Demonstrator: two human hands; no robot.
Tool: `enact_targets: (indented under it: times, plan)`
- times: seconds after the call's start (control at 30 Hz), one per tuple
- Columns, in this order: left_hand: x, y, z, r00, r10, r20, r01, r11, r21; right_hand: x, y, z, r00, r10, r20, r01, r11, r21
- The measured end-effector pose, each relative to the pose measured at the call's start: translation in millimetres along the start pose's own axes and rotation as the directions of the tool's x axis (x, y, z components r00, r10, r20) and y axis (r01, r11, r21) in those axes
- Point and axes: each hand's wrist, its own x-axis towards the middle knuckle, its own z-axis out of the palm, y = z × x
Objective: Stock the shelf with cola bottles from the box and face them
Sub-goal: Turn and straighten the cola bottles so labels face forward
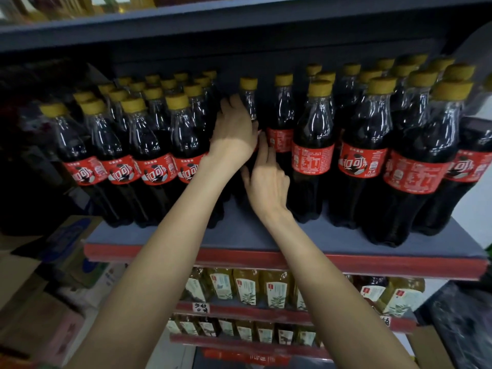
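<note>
Several cola bottles with yellow caps and red labels stand in rows on the grey shelf [239,235]. In the middle gap one cola bottle [249,102] stands further back. My left hand [234,131] grips it at the shoulder, fingers curled round its left side. My right hand [266,179] holds the same bottle lower down, at and below its label, with the thumb on the left side; most of that label is hidden. To its right stands another set-back bottle [283,121]. The box is not in view.
Front rows of bottles [157,155] stand at the left and at the right [364,155] of the gap. Yellow tea bottles [247,286] fill the lower shelves. Cardboard cartons [66,262] are stacked on the floor at the left. An upper shelf [239,27] hangs close above the caps.
</note>
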Motion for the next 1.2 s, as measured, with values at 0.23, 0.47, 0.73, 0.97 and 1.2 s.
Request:
enact_targets:
  times: [0.23, 0.47, 0.73, 0.97, 1.2]
  plan:
    - [-8.0, -4.1, 8.0, 0.998, 0.008, -0.062, 0.0, 0.992, 0.128, -3.4, -0.8, -0.7, 1.0, 0.001, 0.009, -0.001, 1.0, -0.02]
    - [-29.1, -11.4, 25.6, 0.958, 0.097, -0.271, -0.098, 0.995, 0.012, -0.2, 1.0, 9.8, 0.991, -0.067, -0.116, 0.074, 0.996, 0.057]
    - [-78.9, -22.0, 9.3, 0.932, 0.128, -0.339, -0.249, 0.907, -0.34, 1.7, -3.1, 10.2, 1.0, -0.024, 0.016, 0.022, 0.995, 0.099]
    - [-105.2, -76.6, 9.9, 0.734, 0.093, -0.673, -0.208, 0.974, -0.092, 7.5, 6.2, 15.6, 0.984, -0.097, 0.15, 0.038, 0.934, 0.355]
    - [-106.7, -95.1, 19.4, 0.741, 0.053, -0.669, -0.181, 0.976, -0.122, 7.0, -3.2, 20.6, 0.998, -0.037, 0.056, 0.041, 0.997, -0.066]
